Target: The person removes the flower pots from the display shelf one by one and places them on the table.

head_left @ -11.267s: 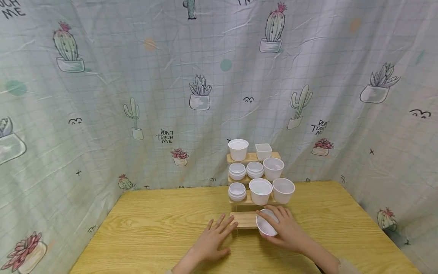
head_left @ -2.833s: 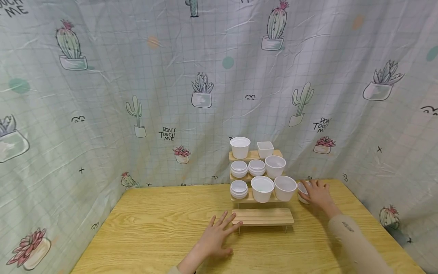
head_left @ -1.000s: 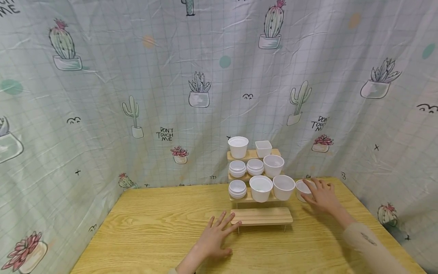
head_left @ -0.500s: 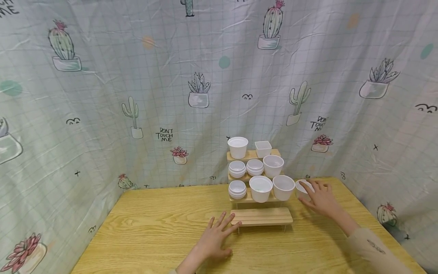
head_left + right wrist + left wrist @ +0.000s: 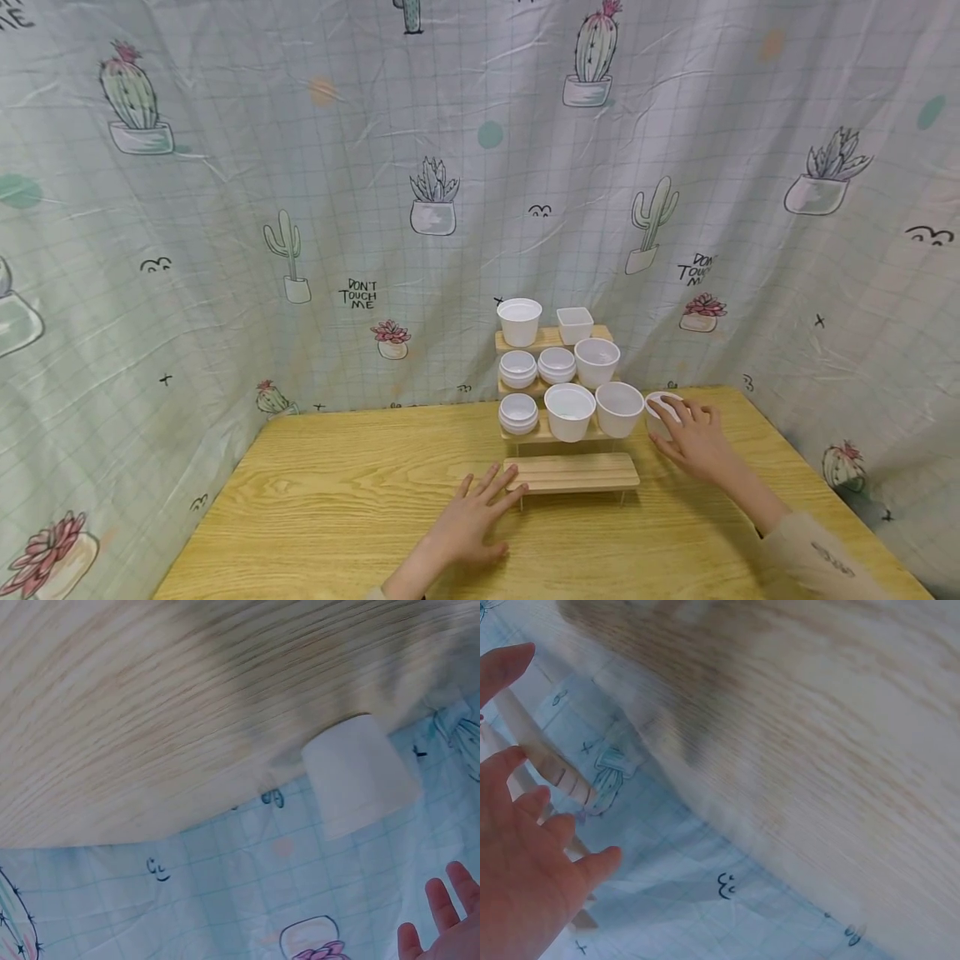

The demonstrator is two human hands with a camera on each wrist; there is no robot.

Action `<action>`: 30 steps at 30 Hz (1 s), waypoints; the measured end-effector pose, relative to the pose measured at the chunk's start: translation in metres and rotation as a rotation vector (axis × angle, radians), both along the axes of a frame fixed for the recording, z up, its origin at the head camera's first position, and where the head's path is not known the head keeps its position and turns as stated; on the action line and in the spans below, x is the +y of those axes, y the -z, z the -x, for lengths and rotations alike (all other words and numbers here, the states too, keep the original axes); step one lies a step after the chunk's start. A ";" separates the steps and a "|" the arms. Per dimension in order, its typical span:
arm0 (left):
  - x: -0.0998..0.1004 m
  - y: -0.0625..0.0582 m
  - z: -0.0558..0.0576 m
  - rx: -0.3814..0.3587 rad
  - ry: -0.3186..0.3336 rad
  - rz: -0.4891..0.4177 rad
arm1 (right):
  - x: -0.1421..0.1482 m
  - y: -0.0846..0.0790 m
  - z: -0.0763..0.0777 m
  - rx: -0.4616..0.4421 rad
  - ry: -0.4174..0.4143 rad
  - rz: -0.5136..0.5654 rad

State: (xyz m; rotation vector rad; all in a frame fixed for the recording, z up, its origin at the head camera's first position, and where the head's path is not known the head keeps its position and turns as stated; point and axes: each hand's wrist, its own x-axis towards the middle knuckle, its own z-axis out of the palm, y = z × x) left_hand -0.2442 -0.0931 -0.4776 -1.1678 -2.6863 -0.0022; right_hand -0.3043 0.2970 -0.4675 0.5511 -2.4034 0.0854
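I see one white cup (image 5: 360,776) off the wooden stand (image 5: 572,472), just to its right; eight other cups (image 5: 570,423) are left on it. My right hand (image 5: 701,446) is loosely spread by that cup (touching, I can't tell); my left hand (image 5: 467,527) spreads at the stand's front.

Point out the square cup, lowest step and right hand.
Square cup (image 5: 575,332): head view, its front wall.
Lowest step (image 5: 573,472): head view, middle of its top.
Right hand (image 5: 696,437): head view, back of the hand.
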 end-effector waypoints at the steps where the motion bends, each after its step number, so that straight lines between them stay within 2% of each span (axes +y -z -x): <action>1: 0.000 -0.001 0.000 0.007 0.003 0.005 | -0.001 -0.001 -0.002 -0.002 0.000 0.001; 13: 0.004 -0.001 0.000 0.001 0.030 0.036 | -0.010 0.001 -0.015 0.018 -0.008 -0.003; 21: 0.008 0.001 0.002 0.044 0.042 0.030 | -0.014 0.001 -0.022 0.019 -0.025 0.043; 30: 0.011 -0.001 0.002 -0.007 0.026 0.050 | -0.015 0.000 -0.030 0.018 -0.039 0.076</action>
